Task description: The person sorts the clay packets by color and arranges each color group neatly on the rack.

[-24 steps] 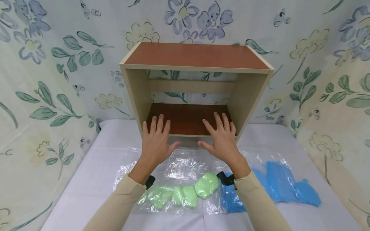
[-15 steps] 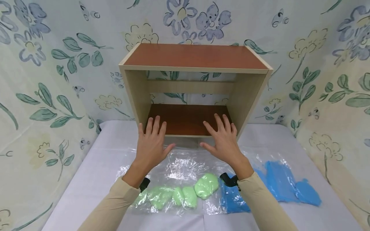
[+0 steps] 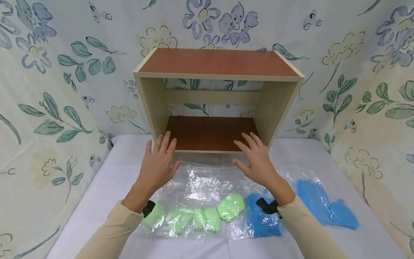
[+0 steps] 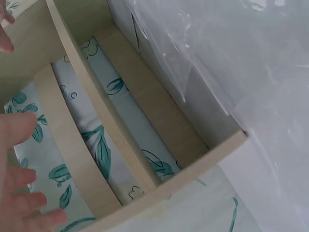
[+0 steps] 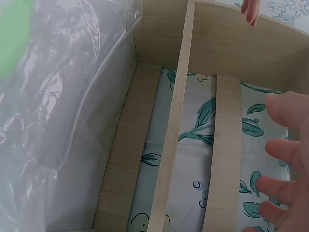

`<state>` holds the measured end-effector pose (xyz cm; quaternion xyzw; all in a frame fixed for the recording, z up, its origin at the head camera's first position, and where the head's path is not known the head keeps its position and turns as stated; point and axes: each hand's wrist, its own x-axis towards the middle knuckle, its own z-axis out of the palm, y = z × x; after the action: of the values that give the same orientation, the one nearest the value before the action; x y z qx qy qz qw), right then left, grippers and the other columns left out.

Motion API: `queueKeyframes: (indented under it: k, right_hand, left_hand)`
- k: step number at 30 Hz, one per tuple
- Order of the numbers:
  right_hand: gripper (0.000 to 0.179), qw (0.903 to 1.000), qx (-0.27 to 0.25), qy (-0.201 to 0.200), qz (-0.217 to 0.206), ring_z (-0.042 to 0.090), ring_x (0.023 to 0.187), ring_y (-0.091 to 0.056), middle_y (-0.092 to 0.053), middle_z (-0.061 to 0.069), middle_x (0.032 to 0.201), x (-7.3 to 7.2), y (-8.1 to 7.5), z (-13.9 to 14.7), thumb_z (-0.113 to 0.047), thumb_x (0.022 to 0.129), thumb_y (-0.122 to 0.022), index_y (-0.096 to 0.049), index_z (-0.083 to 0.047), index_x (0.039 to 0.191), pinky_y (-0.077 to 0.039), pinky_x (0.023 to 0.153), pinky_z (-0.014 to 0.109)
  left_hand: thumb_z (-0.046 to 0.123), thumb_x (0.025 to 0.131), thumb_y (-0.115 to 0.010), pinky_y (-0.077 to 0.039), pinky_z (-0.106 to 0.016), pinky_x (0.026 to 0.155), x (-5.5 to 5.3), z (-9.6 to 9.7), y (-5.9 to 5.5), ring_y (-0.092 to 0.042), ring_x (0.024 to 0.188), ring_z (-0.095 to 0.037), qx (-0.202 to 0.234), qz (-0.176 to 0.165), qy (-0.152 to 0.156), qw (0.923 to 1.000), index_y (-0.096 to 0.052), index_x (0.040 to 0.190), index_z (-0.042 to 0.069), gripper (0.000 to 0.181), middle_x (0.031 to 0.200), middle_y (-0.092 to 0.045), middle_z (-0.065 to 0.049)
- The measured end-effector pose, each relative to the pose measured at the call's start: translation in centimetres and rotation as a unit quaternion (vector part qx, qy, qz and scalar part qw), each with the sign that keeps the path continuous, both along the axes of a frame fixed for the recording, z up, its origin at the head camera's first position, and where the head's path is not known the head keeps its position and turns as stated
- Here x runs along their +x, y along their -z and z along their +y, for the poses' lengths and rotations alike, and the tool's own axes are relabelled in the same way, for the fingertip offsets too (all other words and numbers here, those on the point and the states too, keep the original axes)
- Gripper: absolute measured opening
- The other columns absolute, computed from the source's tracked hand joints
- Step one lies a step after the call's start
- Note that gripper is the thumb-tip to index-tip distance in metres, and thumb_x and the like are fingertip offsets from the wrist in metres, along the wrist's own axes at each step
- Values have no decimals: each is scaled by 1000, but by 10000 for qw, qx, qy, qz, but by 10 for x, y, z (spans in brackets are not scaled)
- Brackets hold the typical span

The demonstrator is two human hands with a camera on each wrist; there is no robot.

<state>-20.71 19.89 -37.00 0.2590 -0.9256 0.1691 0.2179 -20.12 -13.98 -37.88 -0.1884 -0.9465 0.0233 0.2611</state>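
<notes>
My left hand (image 3: 158,163) is held with fingers spread at the front left of a small wooden shelf unit (image 3: 220,63). My right hand (image 3: 260,165) is at its front right, fingers spread and slightly bent. Neither hand holds anything; whether the fingertips touch the unit cannot be told. Red-brown faces cover its top and its inner shelf (image 3: 210,133), with pale sides. In the left wrist view, fingers (image 4: 29,203) of the left hand show beside the unit's pale crossbar (image 4: 72,140). The right wrist view shows right-hand fingers (image 5: 285,152) near the same open frame.
Clear plastic bags lie in front of the unit on a white-covered table (image 3: 87,201). One holds light green lumps (image 3: 231,207), others a blue mass (image 3: 262,217) and more blue material (image 3: 312,201). Flower-patterned cloth (image 3: 64,108) hangs behind and at both sides.
Both hands have drawn apart and slightly back toward the body, the left going left and the right going right. The shelf unit and bags stay put.
</notes>
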Motion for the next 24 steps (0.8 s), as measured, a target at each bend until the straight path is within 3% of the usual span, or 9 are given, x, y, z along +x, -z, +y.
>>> queueKeyframes:
  k: [3, 7, 11, 15, 24]
  right_hand:
    - [51, 9992, -297, -275, -38, 45, 144, -30, -48, 21, 147, 8, 0, 11, -23, 87, -74, -59, -7, 134, -29, 109, 73]
    - [43, 9988, -362, -308, 140, 45, 138, -37, -56, 20, 139, 20, 2, 30, -15, 84, -75, -65, -7, 126, -31, 107, 72]
    - [40, 9994, -221, -133, 252, 44, 135, -41, -59, 20, 135, 29, 2, 46, -12, 82, -75, -67, -5, 121, -34, 104, 72]
    - [39, 9997, -119, 60, 183, 44, 135, -41, -60, 20, 133, 36, -1, 57, -12, 82, -76, -68, -5, 120, -35, 103, 73]
    - [39, 9997, -108, 115, 179, 47, 134, -40, -60, 21, 131, 38, -1, 76, -9, 80, -76, -68, -5, 118, -35, 100, 74]
  left_hand:
    - [33, 85, -75, -49, -54, 105, 1, -12, 1, -58, 124, -38, 355, 588, 470, 9965, -54, 137, 2, 64, 147, -51, -20]
    - [20, 83, -76, -59, -49, 88, -1, -28, -1, -64, 113, -37, 873, 1114, 908, 9858, -62, 125, 0, 49, 133, -62, -19]
    - [17, 83, -75, -58, -50, 86, -1, -40, -5, -63, 111, -37, 1084, 1244, 911, 9821, -64, 121, 1, 42, 129, -64, -18]
    - [17, 83, -74, -58, -51, 87, 0, -46, -6, -63, 113, -37, 1114, 1148, 837, 9836, -64, 122, 2, 43, 130, -64, -18]
    - [18, 84, -72, -59, -52, 82, 3, -49, -8, -64, 110, -39, 1387, 1155, 469, 9825, -64, 122, 0, 43, 126, -66, -20]
